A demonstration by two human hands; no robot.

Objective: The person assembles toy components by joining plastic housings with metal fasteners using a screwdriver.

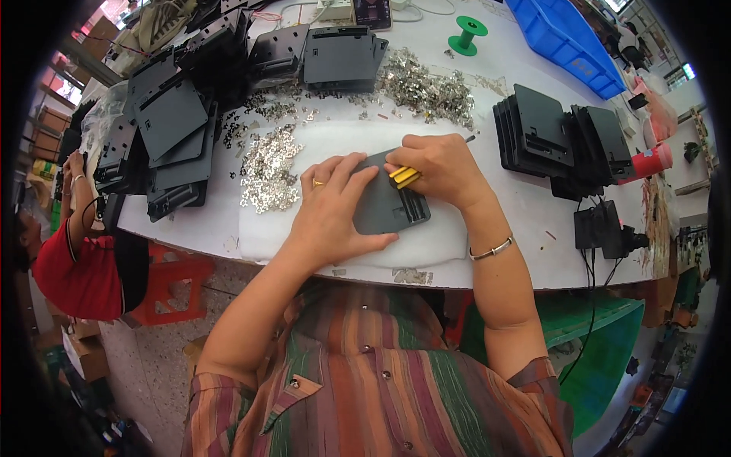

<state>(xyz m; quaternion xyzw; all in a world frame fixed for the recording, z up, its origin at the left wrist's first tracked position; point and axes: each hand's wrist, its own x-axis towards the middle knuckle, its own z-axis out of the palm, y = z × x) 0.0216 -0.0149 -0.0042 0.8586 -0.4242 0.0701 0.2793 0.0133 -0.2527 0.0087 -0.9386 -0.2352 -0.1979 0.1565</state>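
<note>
A dark grey plastic panel [373, 213] with a slotted recess lies on a white padded sheet [426, 247] in front of me. My left hand [333, 202], ring on one finger, spans its left side: fingertips rest on the face and the thumb lies along the near edge, holding it steady. In my right hand [438, 169] is a yellow-handled tool [406, 177], gripped over the panel's upper right part. A thin dark end sticks out behind the knuckles; its working tip is hidden. Beside my left hand, small silvery metal clips [270, 171] lie heaped on the sheet.
Another metal-parts pile [430, 87] lies farther back. Panel stacks stand at left [171, 126], back [343, 61] and right [537, 129]. A green spool [467, 36], blue bin [567, 46], red cup [651, 161] and black adapters [598, 227] surround me. Someone in red [80, 259] sits left.
</note>
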